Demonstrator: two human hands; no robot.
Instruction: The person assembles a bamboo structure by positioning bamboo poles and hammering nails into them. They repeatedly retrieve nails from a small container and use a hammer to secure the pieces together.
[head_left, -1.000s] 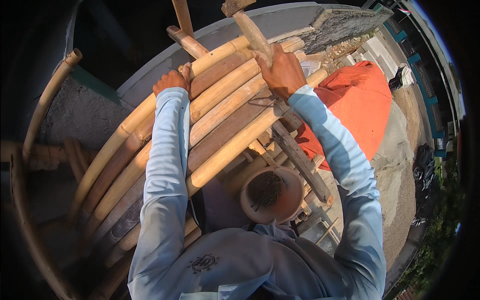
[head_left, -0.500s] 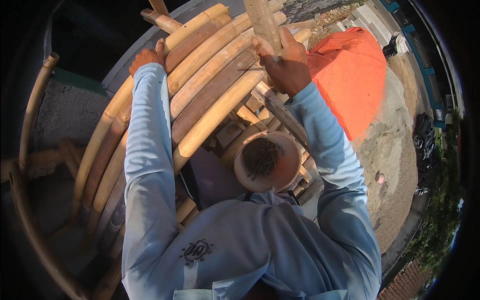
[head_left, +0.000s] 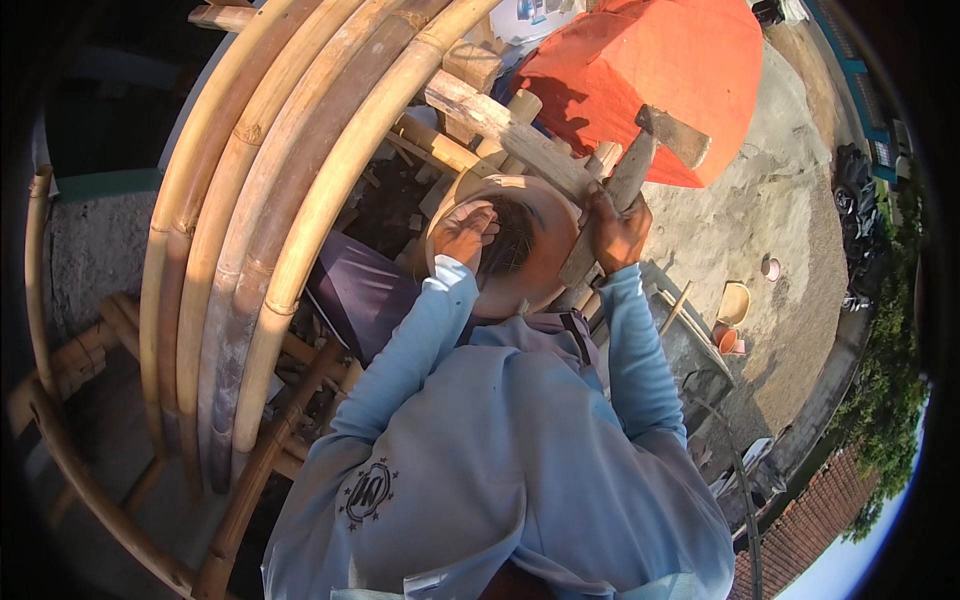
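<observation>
My left hand (head_left: 465,235) reaches into a round clay-coloured bowl (head_left: 553,278) close in front of me. Its fingers are curled over a heap of thin dark nails (head_left: 512,238); whatever they hold is hidden. My right hand (head_left: 620,232) is wrapped around the wooden handle of a hammer (head_left: 634,168), just right of the bowl. The hammer's broad metal head points up and to the right. Left of the bowl, long bamboo poles (head_left: 330,180) lie side by side in a curved-looking row.
Beyond the bowl a wooden plank (head_left: 510,130) slants across shorter bamboo pieces. An orange tarpaulin (head_left: 650,70) covers a mound at the far right. A beige scoop-like container (head_left: 733,303) lies on the sandy ground. One bamboo rail (head_left: 250,490) crosses at the near left.
My left hand has left the bamboo poles and come back to the bowl. The right hand has drawn nearer with the hammer, whose head now shows. My view has shifted rightward.
</observation>
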